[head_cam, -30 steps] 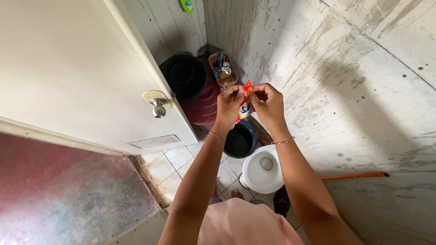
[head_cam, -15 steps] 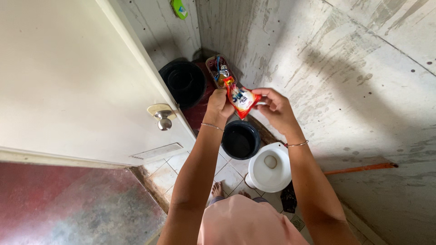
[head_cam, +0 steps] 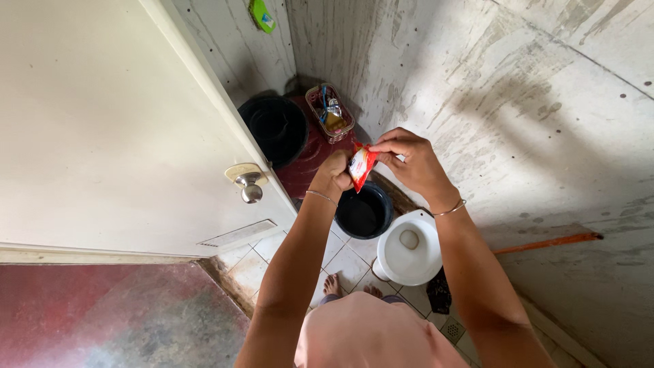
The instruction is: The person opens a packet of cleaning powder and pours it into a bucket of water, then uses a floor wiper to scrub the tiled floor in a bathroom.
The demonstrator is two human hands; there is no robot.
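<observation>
Head view, looking steeply down into a small washroom. A small red, white and orange sachet (head_cam: 360,166) is held at picture centre, above the floor, between both hands. The right hand (head_cam: 410,161), at 3 o'clock of the sachet, pinches its upper edge between thumb and curled fingertips. The left hand (head_cam: 332,173), at 9 o'clock, is closed into a loose fist against the sachet's lower left edge; whether its fingers grip the packet or only press on it cannot be told. Each wrist carries a thin metal bangle.

Directly below the sachet, at 6 o'clock, a small black bucket (head_cam: 364,212) stands on the floor. Just beside it, at about 4 o'clock, is a white bowl-shaped vessel (head_cam: 409,249) with an opening at its centre. At 11 o'clock of the sachet a clear plastic box (head_cam: 330,112) of small toiletries rests on a dark red drum (head_cam: 310,160), and a larger black bucket (head_cam: 276,126) stands to the drum's left, in the corner.

The floor (head_cam: 272,255) is of pale square tiles with dark, dirty joints; bare toes show at 6 o'clock. The walls (head_cam: 518,116) are raw grey cement, streaked and pitted. An orange stick (head_cam: 548,242) lies along the right wall base. A cream door (head_cam: 102,129) with a round metal knob (head_cam: 250,190) stands open at left, over a red outer floor (head_cam: 102,313).
</observation>
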